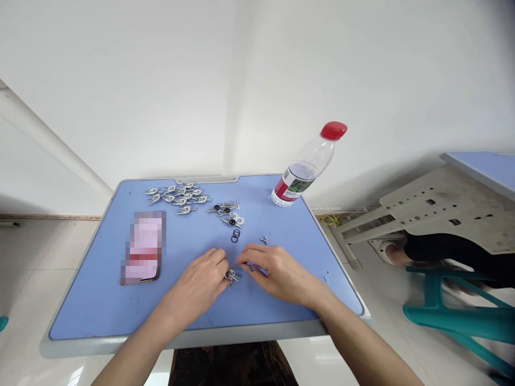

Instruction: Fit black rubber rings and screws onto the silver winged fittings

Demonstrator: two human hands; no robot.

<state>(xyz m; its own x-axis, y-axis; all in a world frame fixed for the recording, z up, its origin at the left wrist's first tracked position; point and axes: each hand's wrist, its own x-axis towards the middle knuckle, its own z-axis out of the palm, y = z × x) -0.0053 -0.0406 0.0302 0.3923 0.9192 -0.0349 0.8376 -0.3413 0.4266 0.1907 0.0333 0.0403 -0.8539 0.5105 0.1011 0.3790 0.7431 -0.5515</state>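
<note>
My left hand (206, 280) is closed on a small metal fitting (232, 276) with a cylindrical part, low over the blue tabletop. Just right of it, my right hand (276, 271) has its fingers curled, with small shiny pieces (252, 267) at the fingertips; their kind is too small to make out. Beyond the hands lie black rubber rings (235, 236) and a few tiny screw-like bits (264, 240). Farther back are loose metal parts with black round tops (227, 210). A pile of similar metal fittings (183, 197) lies at the back left.
A phone (144, 249) with a blurred screen lies on the table's left side. Toward the back right stands a water bottle (295, 177) with a red cap. A white wall rises behind the table. To the right are a teal stool (434, 300), another desk (483, 166) and a person's leg.
</note>
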